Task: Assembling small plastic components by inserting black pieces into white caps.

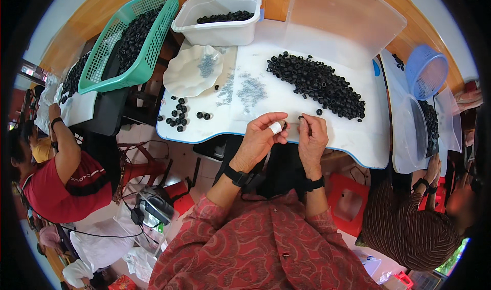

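My left hand [260, 139] is closed in a pinch at the table's front edge, a white wrap [276, 127] around one digit. Something small and dark shows at its fingertips, too hidden to name. Just to its right, my right hand [312, 140] pinches a small black part [300, 118] between thumb and finger. The fingertips of the two hands are close but apart. Beyond them spreads a large pile of small black ring-like parts [317, 85]. Many tiny pale, shiny pieces [251, 93] lie left of the pile, and loose black parts [179, 121] sit at the left front.
A wavy white plate [179, 75] holds more shiny pieces. Behind stand a white tub [220, 34] and a green basket [92, 80] with black parts. A clear plastic sheet [348, 24] rises at the back. Co-workers sit left and right; a blue basket [423, 75] lies tipped at right.
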`<state>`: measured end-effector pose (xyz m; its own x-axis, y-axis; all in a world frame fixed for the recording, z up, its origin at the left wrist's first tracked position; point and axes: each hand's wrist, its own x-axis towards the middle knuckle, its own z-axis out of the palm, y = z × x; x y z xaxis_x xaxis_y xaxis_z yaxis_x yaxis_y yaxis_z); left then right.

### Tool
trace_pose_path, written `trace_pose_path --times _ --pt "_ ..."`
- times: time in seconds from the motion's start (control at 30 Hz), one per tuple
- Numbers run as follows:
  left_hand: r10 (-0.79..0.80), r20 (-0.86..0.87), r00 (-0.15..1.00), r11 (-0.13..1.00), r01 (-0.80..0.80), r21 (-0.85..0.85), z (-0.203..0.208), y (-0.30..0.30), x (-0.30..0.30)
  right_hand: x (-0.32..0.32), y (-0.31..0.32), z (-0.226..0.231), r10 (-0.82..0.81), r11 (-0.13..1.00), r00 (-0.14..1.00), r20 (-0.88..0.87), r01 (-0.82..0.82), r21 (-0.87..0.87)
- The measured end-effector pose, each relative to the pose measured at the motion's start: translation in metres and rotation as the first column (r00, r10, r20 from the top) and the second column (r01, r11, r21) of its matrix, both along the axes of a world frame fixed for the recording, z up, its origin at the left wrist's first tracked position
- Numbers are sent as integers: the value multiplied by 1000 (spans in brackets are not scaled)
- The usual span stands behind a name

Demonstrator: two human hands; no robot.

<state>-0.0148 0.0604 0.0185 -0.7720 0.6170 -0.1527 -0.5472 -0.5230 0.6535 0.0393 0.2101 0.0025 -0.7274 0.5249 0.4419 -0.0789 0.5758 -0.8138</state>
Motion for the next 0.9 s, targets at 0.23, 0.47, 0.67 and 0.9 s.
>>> trace_pose_path --times 0.23,0.47,0.67,0.9 --pt "75 4 997 996 -75 -54 -3 -26 4 -1 -4 2 -9 998 1000 -4 9 59" --pt "68 -31 997 996 -70 -63 -10 -30 1 -9 -15 13 26 985 1000 4 -26 173" --pt "31 -54 998 998 -34 -54 -11 -32 -1 -30 -22 16 28 959 998 55 -42 282" --pt "16 -81 997 1000 -18 -21 -22 -39 -1 -48 -37 16 119 965 991 62 -130 227"
